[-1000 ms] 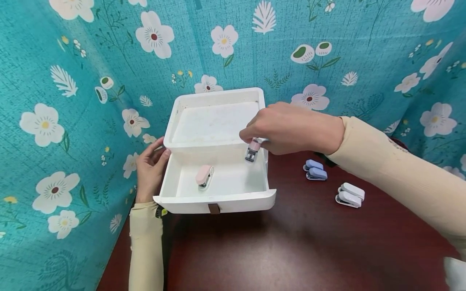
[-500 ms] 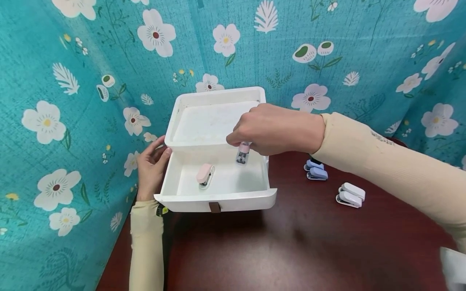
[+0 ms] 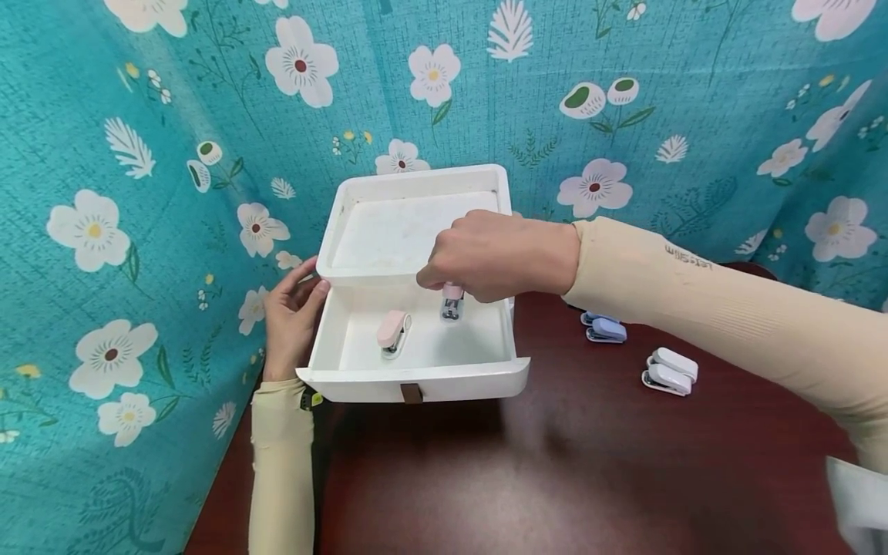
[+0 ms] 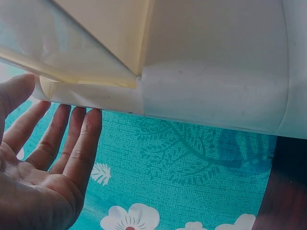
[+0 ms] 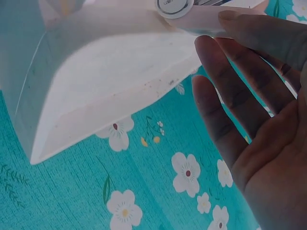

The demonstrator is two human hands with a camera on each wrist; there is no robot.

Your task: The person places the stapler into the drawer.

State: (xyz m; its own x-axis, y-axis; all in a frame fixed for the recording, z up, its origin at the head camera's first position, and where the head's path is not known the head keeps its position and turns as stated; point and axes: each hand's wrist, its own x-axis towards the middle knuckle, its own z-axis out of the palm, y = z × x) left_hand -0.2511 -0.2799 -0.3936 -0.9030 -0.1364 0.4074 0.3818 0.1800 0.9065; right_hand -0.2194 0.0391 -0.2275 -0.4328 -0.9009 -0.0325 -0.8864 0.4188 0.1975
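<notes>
My right hand (image 3: 496,254) pinches a small pink stapler (image 3: 452,301) by its upper end, above the right half of a white box (image 3: 412,389). In the right wrist view, thumb and fingers meet on the stapler's pale pink body (image 5: 204,21). Inside the box, to the left, lies a second pink stapler (image 3: 393,331). My left hand (image 3: 290,327) is at the box's left side near the raised lid (image 3: 416,231). In the left wrist view, the fingertips (image 4: 91,120) touch the box's outer edge and the fingers are fairly straight.
Two blue staplers (image 3: 606,330) lie on the dark table (image 3: 444,478) right of the box, partly behind the right forearm. Two white staplers (image 3: 670,371) lie nearer the front right. A teal flowered cloth (image 3: 541,85) hangs behind and along the left.
My right hand has moved left and slightly down over the box, carrying the pink stapler toward the other one. The left hand keeps its place at the box.
</notes>
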